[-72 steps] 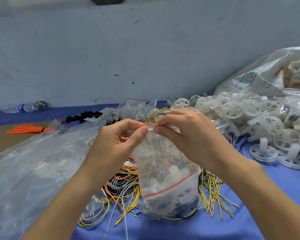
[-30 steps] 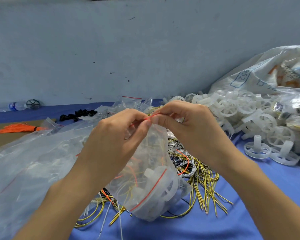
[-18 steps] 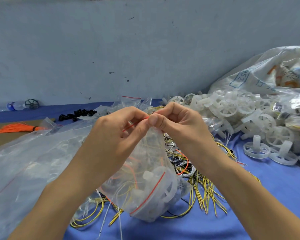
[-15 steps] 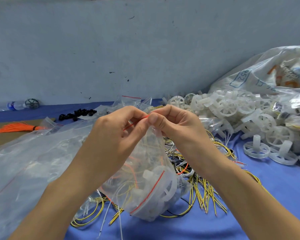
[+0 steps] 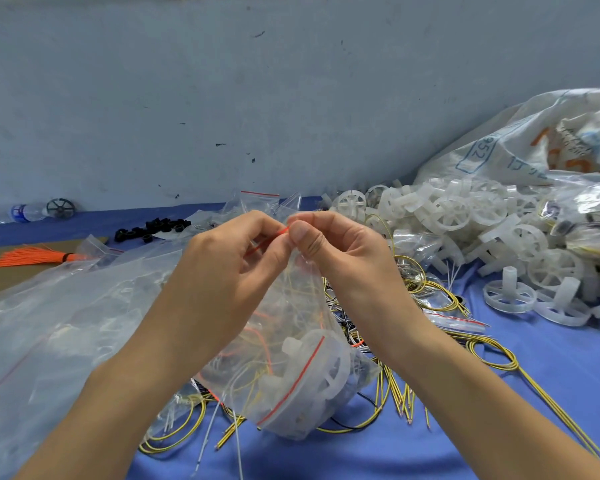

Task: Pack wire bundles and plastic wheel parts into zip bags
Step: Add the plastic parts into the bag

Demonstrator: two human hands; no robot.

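Both hands are meeting at the red-striped top edge of a clear zip bag (image 5: pixel 291 344): the left hand (image 5: pixel 229 271) is pinching the strip between thumb and curled fingers, and the right hand (image 5: pixel 340 251) is pinching it just beside, thumb pressing on top. The bag is hanging from that pinch, its bottom resting on the blue table cover (image 5: pixel 499 403), and it is holding white plastic wheel parts and thin yellow and orange wires.

Under and around the bag, loose yellow wire bundles (image 5: pixel 426 368) are lying spread across the cover. To the right, a heap of white plastic wheels (image 5: pixel 465 216) is piling up against a large white woven sack (image 5: pixel 520 147) printed with blue figures reading "952"; the rest of its print is too blurred to read. On the left, a big clear plastic bag (image 5: pixel 49 334) is covering the near table. Behind it, an orange wire bundle (image 5: pixel 32 256) is lying on brown board, small black parts (image 5: pixel 153 228) are sitting farther back, and a water bottle (image 5: pixel 21 213) is lying by the wall next to a dark wheel (image 5: pixel 60 207).
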